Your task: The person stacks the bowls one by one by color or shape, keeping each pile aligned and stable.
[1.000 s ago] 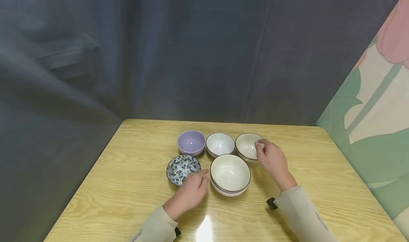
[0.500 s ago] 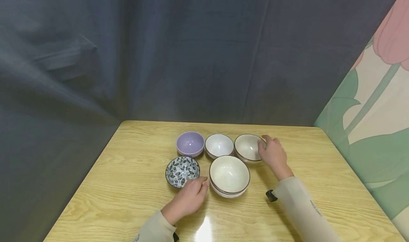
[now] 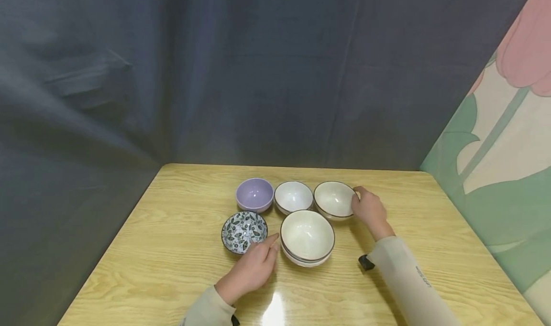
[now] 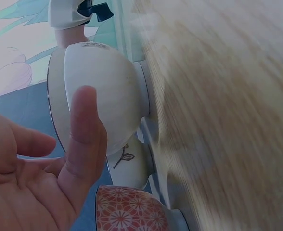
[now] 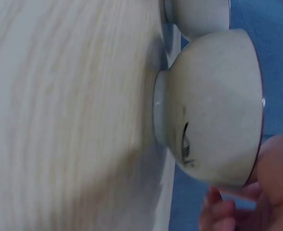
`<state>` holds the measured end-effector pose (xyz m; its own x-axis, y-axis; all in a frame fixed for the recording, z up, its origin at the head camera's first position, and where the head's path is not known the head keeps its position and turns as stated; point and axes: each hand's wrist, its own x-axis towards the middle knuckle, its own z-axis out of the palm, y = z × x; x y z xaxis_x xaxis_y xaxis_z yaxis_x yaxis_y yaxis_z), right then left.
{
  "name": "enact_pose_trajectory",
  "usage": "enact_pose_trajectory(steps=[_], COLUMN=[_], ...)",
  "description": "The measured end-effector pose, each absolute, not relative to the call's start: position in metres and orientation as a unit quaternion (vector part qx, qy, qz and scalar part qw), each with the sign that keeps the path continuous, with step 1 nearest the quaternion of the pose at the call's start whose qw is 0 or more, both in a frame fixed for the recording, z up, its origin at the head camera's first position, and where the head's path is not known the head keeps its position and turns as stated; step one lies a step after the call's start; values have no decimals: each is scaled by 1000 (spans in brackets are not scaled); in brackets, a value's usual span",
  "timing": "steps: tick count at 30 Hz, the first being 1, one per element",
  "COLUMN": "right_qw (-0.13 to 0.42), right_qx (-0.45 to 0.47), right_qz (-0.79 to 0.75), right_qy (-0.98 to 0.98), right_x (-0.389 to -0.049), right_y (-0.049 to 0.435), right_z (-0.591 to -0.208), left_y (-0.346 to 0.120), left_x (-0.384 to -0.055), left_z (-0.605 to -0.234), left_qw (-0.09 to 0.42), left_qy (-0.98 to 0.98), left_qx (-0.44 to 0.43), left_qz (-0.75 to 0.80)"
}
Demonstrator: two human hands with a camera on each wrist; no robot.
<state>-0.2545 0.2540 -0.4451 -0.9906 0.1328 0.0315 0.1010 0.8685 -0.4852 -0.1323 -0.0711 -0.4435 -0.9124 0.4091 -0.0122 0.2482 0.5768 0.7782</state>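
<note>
My right hand point(image 3: 370, 209) is at the right rim of a cream bowl point(image 3: 335, 199) with a dark edge. In the right wrist view, the hand point(image 5: 276, 185) meets that rim from outside, its fingers beside the bowl point(image 5: 213, 106) rather than round it. My left hand point(image 3: 256, 264) lies between a leaf-patterned bowl point(image 3: 244, 233) and a stack of cream bowls point(image 3: 307, 235), index finger pointing at the stack. In the left wrist view, the left hand point(image 4: 50, 178) holds nothing, with one finger in front of the stack's pale outer wall point(image 4: 108, 96).
Behind the stack, a purple bowl point(image 3: 255, 194) and a white bowl point(image 3: 293, 197) stand in a row with the cream one. A red flower-patterned outer wall point(image 4: 129, 209) shows in the left wrist view. Dark cloth point(image 3: 267, 77) hangs behind the wooden table point(image 3: 172, 230).
My right hand has shifted from over the cream bowl's inside to its outer right rim. The left hand has stayed nearly in place beside the stack. The head view has drifted slightly.
</note>
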Motion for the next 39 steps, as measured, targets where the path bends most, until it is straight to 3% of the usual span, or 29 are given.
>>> enact_pose_trajectory(steps=[15,39], right_qw=[11,37], right_qx=[-3,15], right_qz=[301,305], right_qy=[-953,-951], right_x=[-256,-247], right_y=[271,272], right_z=[-460,-461], left_y=[-70,-55], left_x=[-133,-146], left_z=[-450,-464], left_qw=[123,97], left_qy=[861,850], left_qx=[179,176], left_qz=[460,487])
